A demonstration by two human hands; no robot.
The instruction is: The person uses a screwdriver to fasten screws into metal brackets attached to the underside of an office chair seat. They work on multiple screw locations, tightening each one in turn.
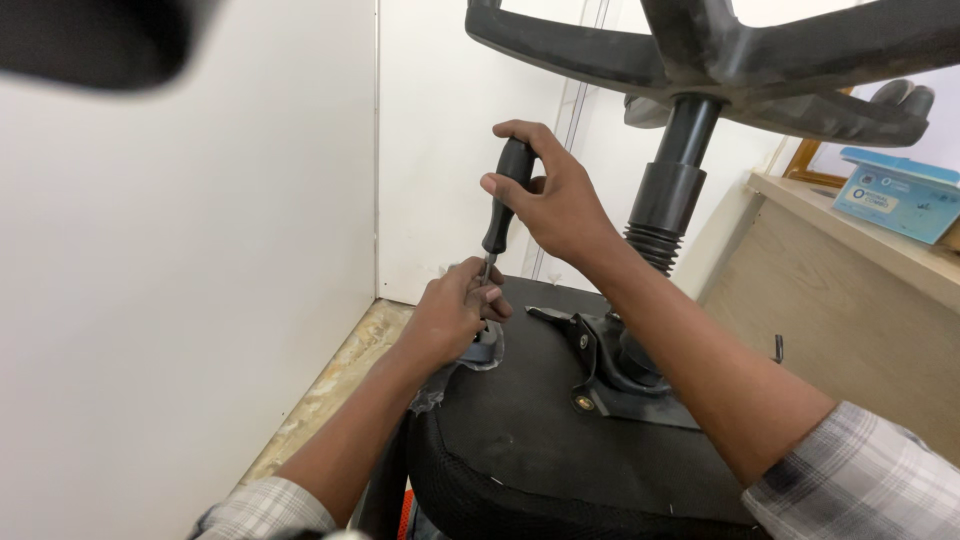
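Screwdriver (505,195) upright in right hand (555,200), left hand (455,310) at seat edge (520,440), wall (180,280) near.

right hand (555,205) grips upright screwdriver (508,195); left hand (452,315) steadies its tip on upturned chair seat (540,430)

A screwdriver (503,195) is held upright above the left fingers (478,290), on the seat (530,420); a column (668,190) stands right.

A flat light-blue box (900,193) with a white-and-blue label, perhaps cardboard, sits on the wooden ledge (870,245) at right.
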